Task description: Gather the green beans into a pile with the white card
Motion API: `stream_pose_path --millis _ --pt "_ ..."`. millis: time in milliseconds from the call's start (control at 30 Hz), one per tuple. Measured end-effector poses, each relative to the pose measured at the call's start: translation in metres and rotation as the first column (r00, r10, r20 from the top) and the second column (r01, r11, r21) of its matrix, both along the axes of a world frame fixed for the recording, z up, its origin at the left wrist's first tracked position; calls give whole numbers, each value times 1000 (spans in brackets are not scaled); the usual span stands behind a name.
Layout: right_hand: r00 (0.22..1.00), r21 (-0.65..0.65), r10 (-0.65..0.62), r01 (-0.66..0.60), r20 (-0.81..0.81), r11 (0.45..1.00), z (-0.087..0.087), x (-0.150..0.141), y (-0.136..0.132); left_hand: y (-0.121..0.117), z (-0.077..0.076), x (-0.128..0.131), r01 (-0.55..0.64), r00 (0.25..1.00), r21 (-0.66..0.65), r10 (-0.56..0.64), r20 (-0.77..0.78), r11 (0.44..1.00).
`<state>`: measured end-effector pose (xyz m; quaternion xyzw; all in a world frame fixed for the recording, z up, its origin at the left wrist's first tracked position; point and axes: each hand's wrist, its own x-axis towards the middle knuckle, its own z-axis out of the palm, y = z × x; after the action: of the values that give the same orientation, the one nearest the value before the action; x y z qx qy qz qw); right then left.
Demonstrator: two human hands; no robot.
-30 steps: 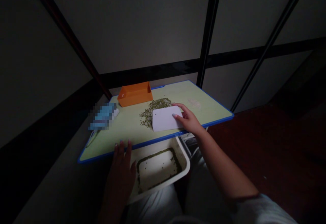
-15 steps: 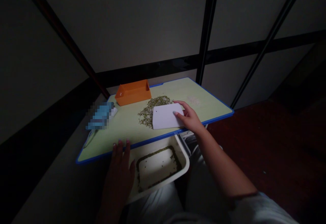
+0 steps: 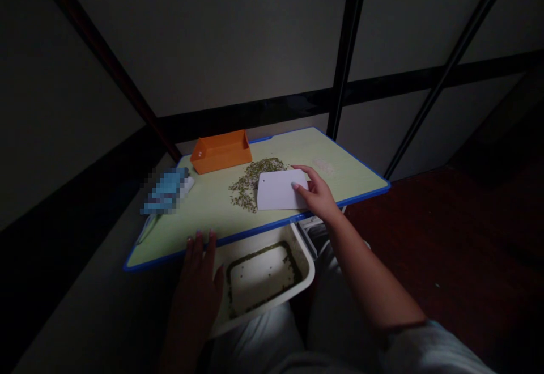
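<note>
My right hand (image 3: 317, 194) grips a flat white scraper (image 3: 280, 191) with a small hole in one corner, thumb on top. It is held low over the table (image 3: 204, 204), its left edge beside a spread of small green-brown grains (image 3: 250, 184). Whether the scraper touches the tabletop I cannot tell. At the blue front edge rests my left hand (image 3: 199, 283), fingers stretched out and holding nothing. Under that edge, a cream plastic tub (image 3: 308, 277) sits partly over my lap, with grains lining its bottom corners.
An orange open tray (image 3: 221, 158) stands at the table's back left. Near the left edge lies a blurred-out blue item (image 3: 168, 190) with a white cord. A pale pinkish patch (image 3: 323, 165) shows at the right. Wall panels (image 3: 255, 39) rise behind the table.
The scraper in my right hand has shifted slightly to the right and turned a little, leaving the grains at its left edge more exposed. My left hand stays at the table edge.
</note>
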<state>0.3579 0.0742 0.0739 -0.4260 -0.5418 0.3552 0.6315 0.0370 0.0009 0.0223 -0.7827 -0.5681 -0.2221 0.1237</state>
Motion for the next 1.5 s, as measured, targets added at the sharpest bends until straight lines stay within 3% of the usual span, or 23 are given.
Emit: stream_pose_path --millis 200,700,1500 --pt "990 -27 140 -140 -13 990 3 -2 -2 0 -1 0 -6 1000 15 6 -10 1000" --pt "996 19 -43 42 76 999 -6 0 3 1 -2 -1 18 999 57 -16 -39 998" --pt "990 6 130 -131 47 991 -2 1 3 0 -2 -1 32 998 90 -28 -51 995"
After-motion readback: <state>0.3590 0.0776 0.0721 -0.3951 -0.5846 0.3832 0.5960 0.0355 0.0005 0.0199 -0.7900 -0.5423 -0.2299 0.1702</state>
